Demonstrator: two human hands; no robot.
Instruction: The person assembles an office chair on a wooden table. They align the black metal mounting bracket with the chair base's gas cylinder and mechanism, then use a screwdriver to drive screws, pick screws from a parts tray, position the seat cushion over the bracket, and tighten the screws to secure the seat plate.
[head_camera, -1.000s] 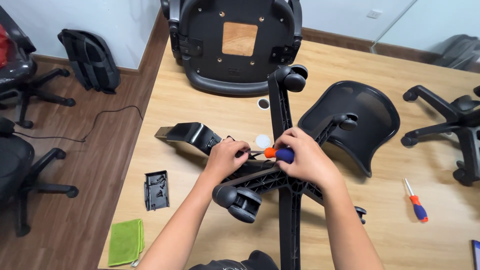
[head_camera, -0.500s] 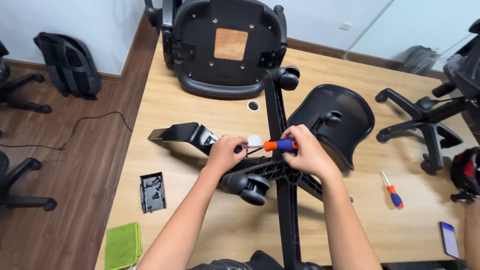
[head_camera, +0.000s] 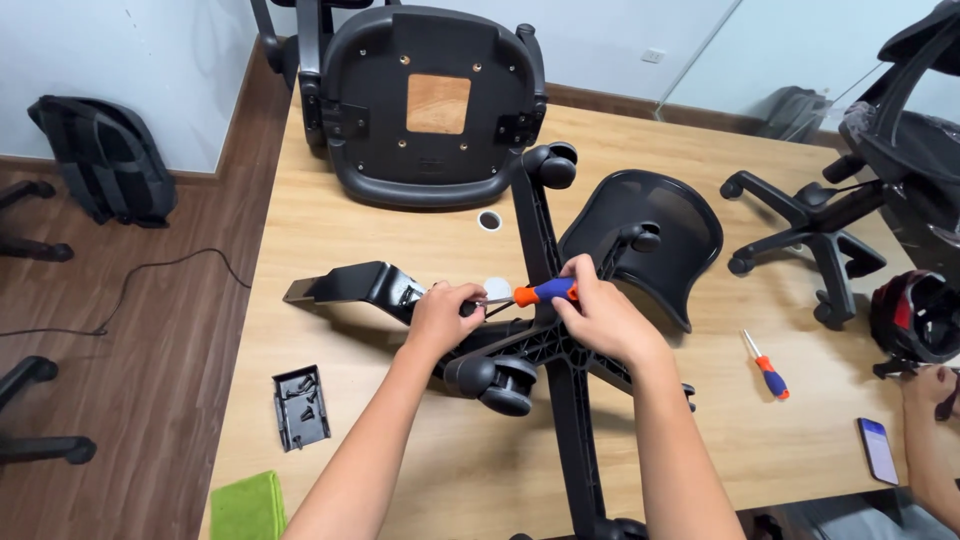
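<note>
Room: an office corner with a wood floor and a pale wooden table (head_camera: 340, 230) carrying loose chair parts.
My right hand (head_camera: 600, 318): closed round the orange-and-blue screwdriver (head_camera: 540, 293), its tip pointing left at the star base hub.
My left hand (head_camera: 445, 315): clenched at the tip, steadying something too small to tell.
Star base (head_camera: 560, 365): lying flat, castors fitted.
Progress: I judge it early; seat pan (head_camera: 430, 100), mesh backrest (head_camera: 655, 235) and black bracket (head_camera: 350, 285) lie apart, unjoined.
Spare: second screwdriver (head_camera: 766, 365), tray of screws (head_camera: 300, 408).
</note>
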